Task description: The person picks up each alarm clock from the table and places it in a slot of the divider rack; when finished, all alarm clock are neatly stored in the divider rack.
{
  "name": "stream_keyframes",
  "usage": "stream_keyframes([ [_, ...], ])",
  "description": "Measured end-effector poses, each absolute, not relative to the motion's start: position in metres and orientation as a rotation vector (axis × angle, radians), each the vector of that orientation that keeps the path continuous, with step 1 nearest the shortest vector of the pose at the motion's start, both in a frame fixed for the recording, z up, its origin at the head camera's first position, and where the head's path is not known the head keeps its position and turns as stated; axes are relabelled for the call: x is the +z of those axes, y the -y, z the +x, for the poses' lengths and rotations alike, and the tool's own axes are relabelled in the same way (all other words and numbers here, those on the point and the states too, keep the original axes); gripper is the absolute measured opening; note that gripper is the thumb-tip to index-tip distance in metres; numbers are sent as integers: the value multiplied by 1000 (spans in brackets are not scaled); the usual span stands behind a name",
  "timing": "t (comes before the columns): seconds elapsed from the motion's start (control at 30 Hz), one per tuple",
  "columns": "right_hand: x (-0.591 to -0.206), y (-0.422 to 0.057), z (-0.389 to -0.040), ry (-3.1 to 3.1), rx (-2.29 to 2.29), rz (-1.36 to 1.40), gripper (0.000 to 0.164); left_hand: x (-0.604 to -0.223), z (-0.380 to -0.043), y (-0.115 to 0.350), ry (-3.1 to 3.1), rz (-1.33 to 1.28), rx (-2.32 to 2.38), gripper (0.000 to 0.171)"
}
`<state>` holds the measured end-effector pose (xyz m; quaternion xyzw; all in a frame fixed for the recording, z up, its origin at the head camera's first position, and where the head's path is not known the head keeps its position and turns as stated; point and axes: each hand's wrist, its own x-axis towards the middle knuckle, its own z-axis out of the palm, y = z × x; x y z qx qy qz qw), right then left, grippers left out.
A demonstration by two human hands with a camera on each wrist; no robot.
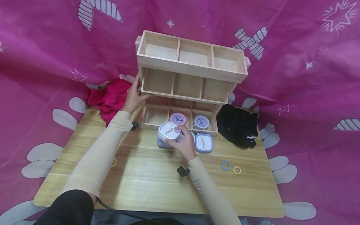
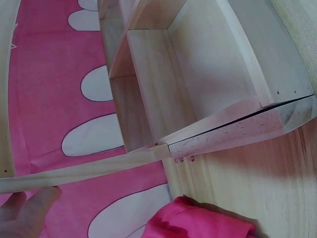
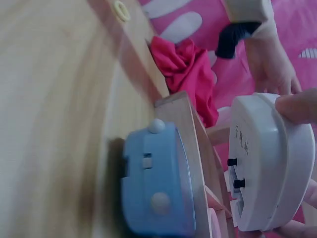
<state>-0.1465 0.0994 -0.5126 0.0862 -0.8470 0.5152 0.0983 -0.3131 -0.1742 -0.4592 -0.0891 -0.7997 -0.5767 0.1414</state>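
Observation:
My right hand (image 1: pixel 185 145) grips a white alarm clock (image 1: pixel 169 129) by its edges, just in front of the bottom tray. Black knobs show on the clock's back (image 3: pixel 247 173) in the right wrist view. Below it on the table is a light-blue clock (image 3: pixel 161 181), mostly hidden in the head view. My left hand (image 1: pixel 132 99) holds the left side of a tiered wooden box (image 1: pixel 194 70), thumb in front, fingertips at a wooden bar (image 2: pixel 89 171). A pink round clock (image 1: pixel 178 118) and a lilac round clock (image 1: pixel 201 122) sit in the bottom tray's compartments.
A lilac square clock (image 1: pixel 203 142) stands before the box at right. Red cloth (image 1: pixel 112 97) lies left of the box, black cloth (image 1: pixel 237 125) right. A blue ring (image 1: pixel 225 162) and a yellow ring (image 1: pixel 234 170) lie on the wooden table (image 1: pixel 146 187). Pink curtain hangs behind.

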Motion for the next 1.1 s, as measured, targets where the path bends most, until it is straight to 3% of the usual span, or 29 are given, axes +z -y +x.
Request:
stream_keyframes([
  [0.47, -514, -45, -219, 2568, 1403, 58, 49, -455, -311, 175, 2293, -257, -1716, 116],
  [1.1, -522, -10, -252, 2873, 826, 167, 53, -456, -306, 173, 2284, -291, -1716, 118],
])
